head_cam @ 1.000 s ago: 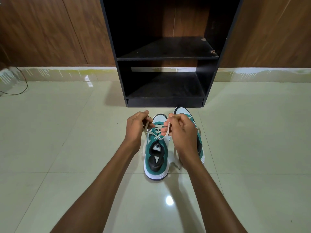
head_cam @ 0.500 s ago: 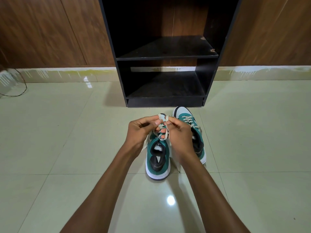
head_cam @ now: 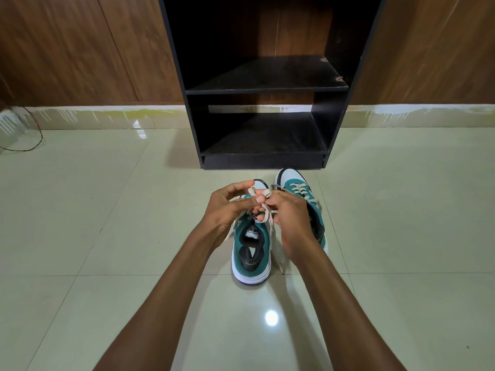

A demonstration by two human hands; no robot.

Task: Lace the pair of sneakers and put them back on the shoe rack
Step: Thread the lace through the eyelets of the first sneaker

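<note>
Two green and white sneakers stand side by side on the tiled floor, toes toward the black shoe rack (head_cam: 263, 88). The left sneaker (head_cam: 251, 250) is under my hands; the right sneaker (head_cam: 300, 188) beside it shows cream laces crossed over its tongue. My left hand (head_cam: 227, 207) and my right hand (head_cam: 289, 212) meet above the left sneaker's tongue, each pinching the cream lace (head_cam: 263, 207), which loops between my fingers. One loose lace end trails down to the floor on the right of the left sneaker.
The rack has two dark shelves, both bare, and stands against a wood-panelled wall. A thin cable (head_cam: 32, 140) lies on the floor at far left. Glossy pale tiles (head_cam: 107, 210) stretch out on both sides of the sneakers.
My hands have come together from either side of the left sneaker to its middle, and the lace ends are now looped between my fingers.
</note>
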